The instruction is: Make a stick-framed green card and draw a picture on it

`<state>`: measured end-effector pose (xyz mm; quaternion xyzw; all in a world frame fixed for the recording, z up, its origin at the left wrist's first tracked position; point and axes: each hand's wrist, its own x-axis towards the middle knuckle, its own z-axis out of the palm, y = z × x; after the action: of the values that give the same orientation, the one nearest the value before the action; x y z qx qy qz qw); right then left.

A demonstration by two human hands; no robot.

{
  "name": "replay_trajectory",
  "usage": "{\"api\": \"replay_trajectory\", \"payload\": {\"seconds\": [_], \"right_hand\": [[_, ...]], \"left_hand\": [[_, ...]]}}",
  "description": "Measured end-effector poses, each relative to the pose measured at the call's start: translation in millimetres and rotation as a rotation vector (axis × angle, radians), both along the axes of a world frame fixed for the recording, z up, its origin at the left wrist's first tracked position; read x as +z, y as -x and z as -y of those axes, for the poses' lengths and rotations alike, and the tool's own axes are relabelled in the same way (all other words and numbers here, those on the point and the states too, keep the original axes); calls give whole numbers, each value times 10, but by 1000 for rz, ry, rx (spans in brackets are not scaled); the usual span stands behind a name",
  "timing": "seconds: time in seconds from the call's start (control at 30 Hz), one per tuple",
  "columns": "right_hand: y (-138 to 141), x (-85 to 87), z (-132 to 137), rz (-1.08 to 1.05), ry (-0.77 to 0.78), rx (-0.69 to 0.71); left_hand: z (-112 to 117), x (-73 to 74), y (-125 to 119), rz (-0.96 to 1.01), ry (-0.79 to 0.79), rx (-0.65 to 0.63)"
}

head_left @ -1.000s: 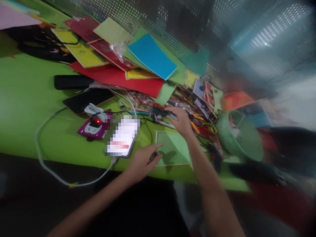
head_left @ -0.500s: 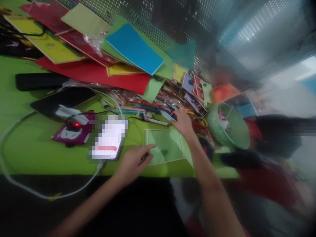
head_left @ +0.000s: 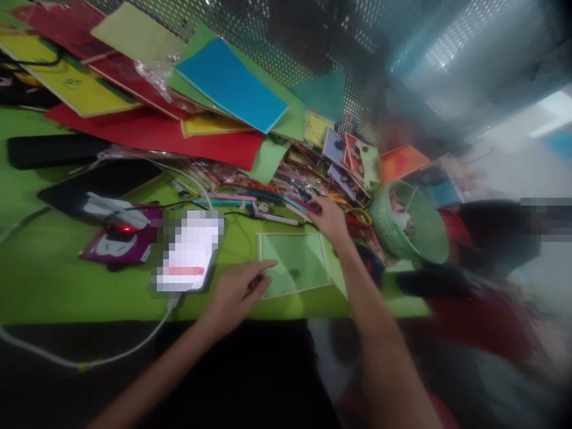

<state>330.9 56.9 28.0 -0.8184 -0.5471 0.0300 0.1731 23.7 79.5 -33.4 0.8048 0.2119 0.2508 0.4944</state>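
A light green sheet with pale strips along its edges (head_left: 297,256) lies on the green tabletop, a faint shadow across it. My left hand (head_left: 235,292) rests at its left edge, index finger stretched over the sheet and thumb apart, holding nothing. Beyond the far right corner, my right hand (head_left: 329,219) reaches into a row of pens and sticks. Its fingers are closed at the end of a slim purple pen-like stick (head_left: 301,203); the fingertips are partly hidden. Close by lie a whitish pen (head_left: 279,219) and yellow-handled scissors (head_left: 363,215).
Left of the sheet, a lit phone (head_left: 190,250) is on a white cable (head_left: 147,342), beside a purple packet (head_left: 116,244). Coloured sheets, including a blue one (head_left: 232,83) and a red one (head_left: 179,140), pile up behind. A green basket (head_left: 413,229) stands at right.
My right hand had a light blue strip at its fingertips before; now a purple stick is there. My left hand stays at the sheet. The whole view has shifted slightly.
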Motion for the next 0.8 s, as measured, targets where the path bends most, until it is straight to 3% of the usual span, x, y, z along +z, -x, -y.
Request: {"api": "replay_trajectory", "payload": {"seconds": [0.3,0.4,0.57,0.7,0.8], "right_hand": [[18,43,298,-203,-127,30],[94,62,383,-470,-236,5],[504,170,589,-1075,-432,-17],[960,184,706,-1280,-479,32],[1179,117,744,-1366,-461,17]], "left_hand": [[-7,-7,-10,54,14,118],[-16,30,-12,66,47,140],[-30,264,-118,118,121,130],[23,480,-390,177,198,38],[102,515,-577,227,299,-64]]}}
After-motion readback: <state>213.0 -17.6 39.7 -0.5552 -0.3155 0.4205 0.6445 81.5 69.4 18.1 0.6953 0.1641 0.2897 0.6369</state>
